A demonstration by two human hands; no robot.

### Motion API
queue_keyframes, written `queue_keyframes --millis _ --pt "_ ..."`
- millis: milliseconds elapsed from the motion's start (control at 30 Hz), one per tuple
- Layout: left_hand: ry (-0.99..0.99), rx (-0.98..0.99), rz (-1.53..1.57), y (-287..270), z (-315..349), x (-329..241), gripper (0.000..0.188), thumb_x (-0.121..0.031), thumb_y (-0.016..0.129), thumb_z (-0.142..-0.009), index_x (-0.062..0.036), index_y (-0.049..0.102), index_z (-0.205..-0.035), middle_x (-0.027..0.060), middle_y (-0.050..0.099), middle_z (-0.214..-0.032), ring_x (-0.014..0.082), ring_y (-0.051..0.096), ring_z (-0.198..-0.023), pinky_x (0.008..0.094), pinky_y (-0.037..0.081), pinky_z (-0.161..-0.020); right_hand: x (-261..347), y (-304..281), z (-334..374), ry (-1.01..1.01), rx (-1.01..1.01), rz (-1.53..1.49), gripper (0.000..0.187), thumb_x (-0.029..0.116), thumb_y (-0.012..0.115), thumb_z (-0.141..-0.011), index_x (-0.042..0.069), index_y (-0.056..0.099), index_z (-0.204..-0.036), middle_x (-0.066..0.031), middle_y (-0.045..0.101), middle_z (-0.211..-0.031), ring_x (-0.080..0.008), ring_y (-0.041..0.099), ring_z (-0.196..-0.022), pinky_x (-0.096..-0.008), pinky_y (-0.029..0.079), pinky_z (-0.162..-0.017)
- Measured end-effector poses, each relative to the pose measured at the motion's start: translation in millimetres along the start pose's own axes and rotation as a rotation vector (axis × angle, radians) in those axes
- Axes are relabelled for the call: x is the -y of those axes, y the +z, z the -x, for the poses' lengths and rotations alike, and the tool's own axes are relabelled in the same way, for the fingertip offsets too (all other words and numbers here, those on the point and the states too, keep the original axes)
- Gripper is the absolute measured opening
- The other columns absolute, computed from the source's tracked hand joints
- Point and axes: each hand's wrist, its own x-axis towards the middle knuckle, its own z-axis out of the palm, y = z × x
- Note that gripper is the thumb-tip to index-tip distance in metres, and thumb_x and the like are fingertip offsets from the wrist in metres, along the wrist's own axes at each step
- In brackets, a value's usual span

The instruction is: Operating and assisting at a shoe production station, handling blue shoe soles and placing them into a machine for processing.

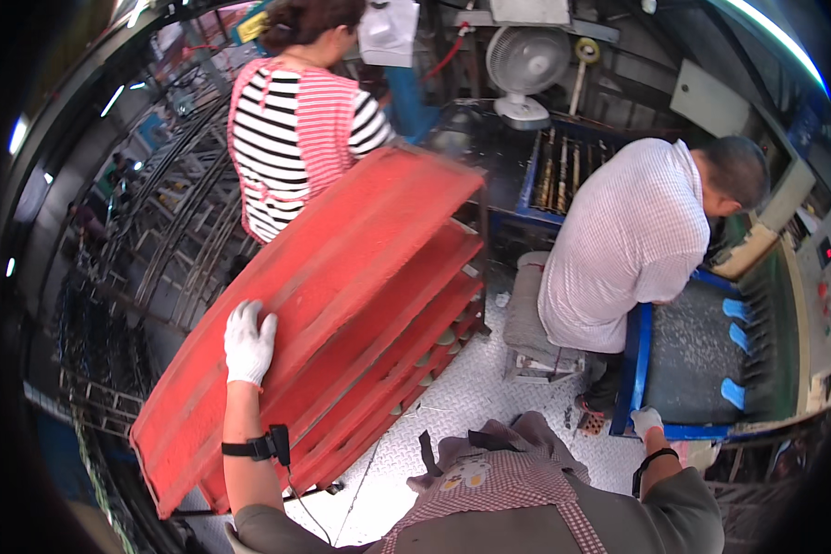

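Note:
My left hand, in a white glove, lies with its fingers apart on the upper face of a long red tray. That tray tops a tilted stack of several similar red trays; greenish pieces show along their lower edges. At the right, my right hand, also in a white glove, is closed at the near corner of a blue-framed table. Its fingers look curled over the frame. Blue sole-shaped pieces sit in a row along that table's far right side.
A person in a checked shirt bends over the blue table, beside a padded stool. Another person in a striped top stands behind the trays. Metal racks fill the left; a fan stands at the back.

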Motion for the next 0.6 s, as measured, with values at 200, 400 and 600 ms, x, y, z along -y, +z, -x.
queue_keyframes --millis 200,400,600 --pt "-0.024 0.041 0.051 20.0 1.7 2.8 0.043 -0.029 0.064 -0.089 -0.0046 0.058 -0.124 0.0195 0.058 -0.13 0.0361 0.051 -0.126 0.0454 0.038 -0.109 1.8 -18.1 16.5 0.092 -0.134 -0.016 0.042 0.033 0.066 -0.075 -0.004 0.072 -0.094 -0.0274 0.07 -0.103 -0.0386 0.067 -0.106 -0.0432 0.051 -0.091" --pt "-0.043 0.074 0.054 16.3 13.8 -0.2 0.045 -0.029 0.065 -0.087 -0.0035 0.057 -0.123 0.0189 0.059 -0.128 0.0361 0.053 -0.123 0.044 0.039 -0.107 37.4 -42.3 18.5 0.035 0.184 0.09 0.042 0.042 0.078 -0.073 0.001 0.074 -0.083 -0.0101 0.068 -0.069 -0.0204 0.065 -0.058 -0.0355 0.052 -0.057" --pt "-0.055 0.093 0.044 11.2 12.1 -12.0 0.043 -0.027 0.064 -0.089 -0.0024 0.057 -0.123 0.0191 0.059 -0.128 0.0361 0.053 -0.123 0.0442 0.041 -0.106 54.6 -65.1 25.4 -0.02 0.255 0.121 0.046 0.045 0.08 -0.075 0.0 0.074 -0.085 -0.01 0.068 -0.07 -0.0201 0.065 -0.059 -0.0342 0.053 -0.06"
